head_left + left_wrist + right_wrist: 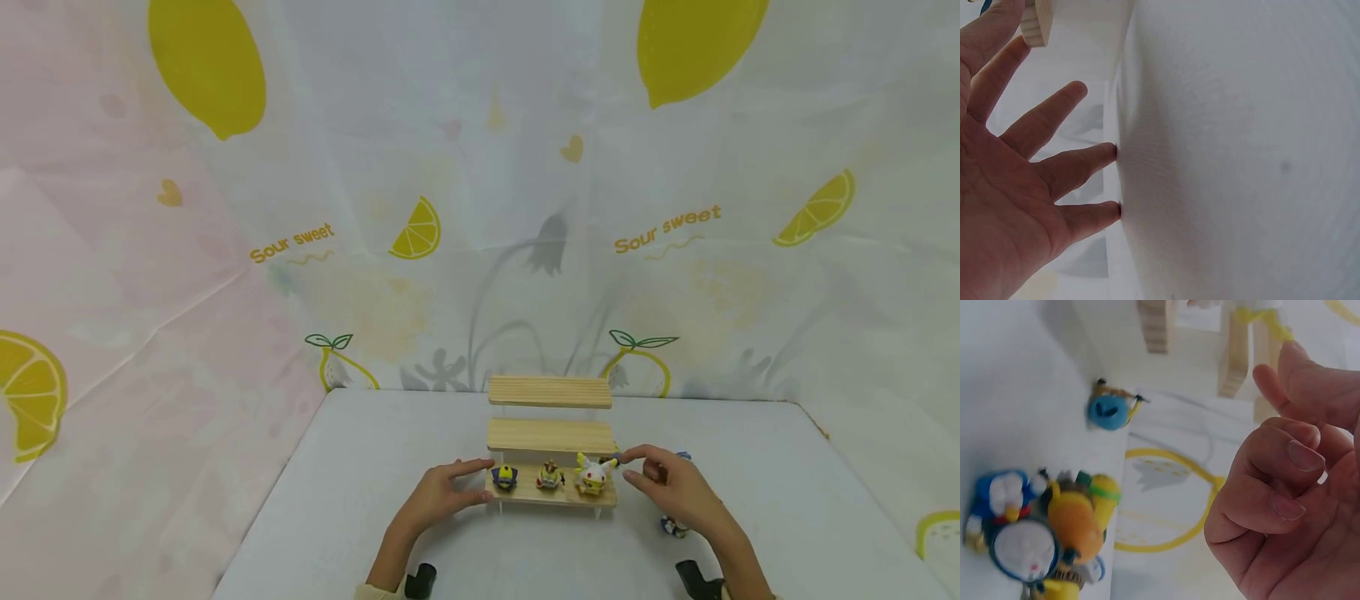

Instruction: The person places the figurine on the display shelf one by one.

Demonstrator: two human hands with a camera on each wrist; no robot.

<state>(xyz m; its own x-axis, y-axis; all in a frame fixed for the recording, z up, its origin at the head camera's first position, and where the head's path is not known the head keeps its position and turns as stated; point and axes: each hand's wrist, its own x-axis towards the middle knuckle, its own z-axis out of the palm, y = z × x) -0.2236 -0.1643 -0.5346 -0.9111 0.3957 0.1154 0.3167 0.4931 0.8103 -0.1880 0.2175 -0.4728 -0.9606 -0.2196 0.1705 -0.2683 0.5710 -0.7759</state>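
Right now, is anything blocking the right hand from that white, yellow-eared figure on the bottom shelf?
Nothing visible blocks the right hand; its fingertips are close beside the white figure. The small blue figure sits apart, on the table.

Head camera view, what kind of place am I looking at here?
Probably a makeshift filming or play corner: lemon-printed sheeting with "Sour sweet" lettering surrounds a white tabletop, where a small tiered wooden stand holds toy figures.
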